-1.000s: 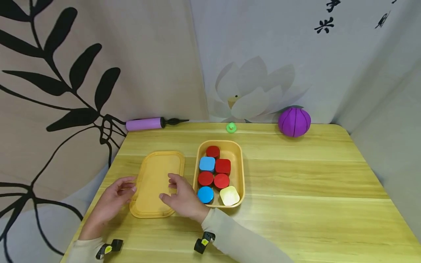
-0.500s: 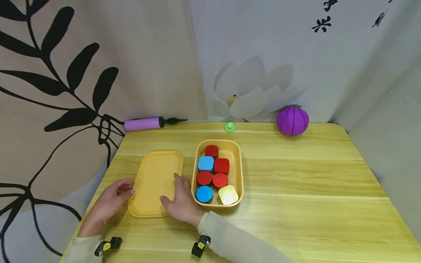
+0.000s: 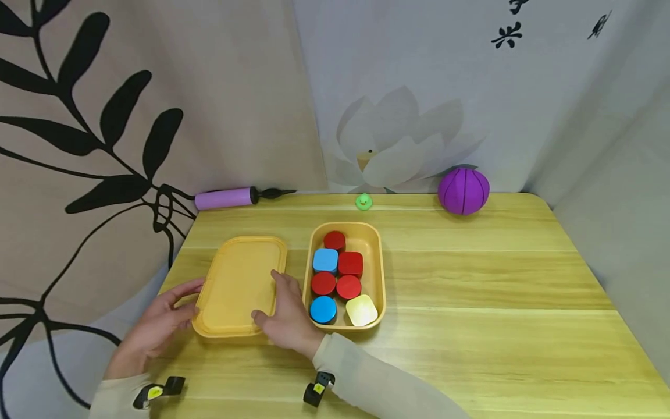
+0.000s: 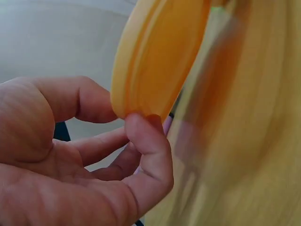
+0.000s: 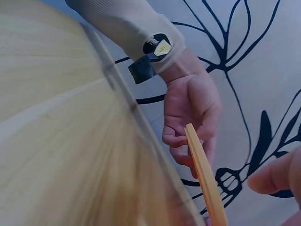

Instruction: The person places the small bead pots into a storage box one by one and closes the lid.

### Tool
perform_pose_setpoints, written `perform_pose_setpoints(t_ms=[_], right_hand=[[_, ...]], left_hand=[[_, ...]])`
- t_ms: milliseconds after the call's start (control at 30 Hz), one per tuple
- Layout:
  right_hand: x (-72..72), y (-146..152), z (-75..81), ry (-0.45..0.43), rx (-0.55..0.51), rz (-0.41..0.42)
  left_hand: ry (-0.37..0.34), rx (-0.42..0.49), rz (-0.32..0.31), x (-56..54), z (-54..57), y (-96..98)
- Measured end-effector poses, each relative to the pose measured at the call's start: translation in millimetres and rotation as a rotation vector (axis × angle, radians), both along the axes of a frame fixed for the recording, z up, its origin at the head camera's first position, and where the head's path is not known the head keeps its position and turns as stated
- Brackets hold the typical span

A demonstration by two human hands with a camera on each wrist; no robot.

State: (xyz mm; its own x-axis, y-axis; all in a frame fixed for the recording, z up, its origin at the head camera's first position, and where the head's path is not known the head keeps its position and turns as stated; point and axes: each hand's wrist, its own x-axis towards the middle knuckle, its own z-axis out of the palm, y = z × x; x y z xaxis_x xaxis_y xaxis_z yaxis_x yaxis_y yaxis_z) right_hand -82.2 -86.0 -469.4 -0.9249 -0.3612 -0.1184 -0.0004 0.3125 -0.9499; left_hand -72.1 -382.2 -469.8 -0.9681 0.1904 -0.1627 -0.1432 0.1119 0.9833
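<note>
A yellow rectangular lid [image 3: 241, 288] with rounded corners is raised off the table on the left side. My left hand [image 3: 157, 326] pinches its left edge between thumb and fingers [image 4: 148, 141]; the left wrist view shows this grip closely. By the lid's right edge is my right hand [image 3: 292, 320], fingers extended and thumb over the lid's near right corner. In the right wrist view a right-hand digit [image 5: 273, 178] stands apart from the lid; the other fingers are out of view. Right beside this hand stands a yellow box [image 3: 376, 262] holding red, blue and pale yellow pieces.
A purple hand pump [image 3: 225, 198] lies at the table's back left. Along the back edge sit a small green duck-like figure [image 3: 363, 202] and a purple ribbed ball [image 3: 463, 191]. Printed curtains hang behind the wooden table [image 3: 497, 326].
My left hand has taken hold of the lid's left edge and moved slightly left. The lid has risen off the table. My right hand has edged a little right, beside the lid.
</note>
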Motion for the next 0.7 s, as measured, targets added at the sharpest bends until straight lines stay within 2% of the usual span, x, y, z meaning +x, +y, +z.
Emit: perform_pose_setpoints(t_ms=[67, 167, 300, 500, 700], right_hand=[[-1.1, 2.8, 5.0, 0.004, -0.044, -0.009], [-4.7, 9.3, 13.5, -0.025, -0.182, -0.043], [-13.4, 19.6, 23.5, -0.104, -0.393, -0.093], [-28.4, 37.8, 25.3, -0.228, -0.511, -0.083], [-38.2, 60.4, 28.6, -0.321, -0.614, -0.041]], left_hand=[[0.021, 0.133, -0.023, 1.2, 0.9, -3.0], [0.046, 0.300, -0.057, 2.4, 3.1, -5.0], [0.061, 0.451, -0.071, 4.1, 6.1, -2.7], [0.105, 0.512, -0.063, 6.2, 13.7, 12.1], [0.113, 0.564, -0.125, 3.6, 16.7, 31.8]])
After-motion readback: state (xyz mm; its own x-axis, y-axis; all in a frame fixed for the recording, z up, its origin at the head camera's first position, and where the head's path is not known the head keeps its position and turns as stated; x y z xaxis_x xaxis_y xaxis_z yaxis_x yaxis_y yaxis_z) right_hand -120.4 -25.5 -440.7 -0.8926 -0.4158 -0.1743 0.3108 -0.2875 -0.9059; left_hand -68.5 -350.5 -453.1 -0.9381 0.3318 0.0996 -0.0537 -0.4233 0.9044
